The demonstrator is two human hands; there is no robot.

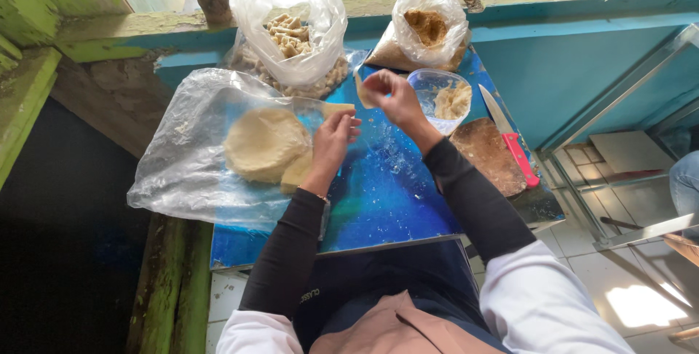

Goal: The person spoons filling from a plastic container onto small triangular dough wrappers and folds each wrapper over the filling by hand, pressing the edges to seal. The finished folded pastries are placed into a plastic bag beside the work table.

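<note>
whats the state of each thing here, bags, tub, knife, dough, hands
left hand: pinching a pale dough strip
right hand: closed on a small dough piece
dough disc: flat on an open plastic sheet
large bag: open, holding filled pieces
small bag: open, brown filling inside
clear tub: uncovered, part full
knife: lying unused on the wooden board

Soft daylight fills the scene from above and from the right, where a bright patch falls on the tiled floor (641, 303). The lower left corner sits in deep shadow, almost black. The blue table (386, 186) shines with faint glare, the clear plastic bags glint, and straight lines bend at the edges.
</note>
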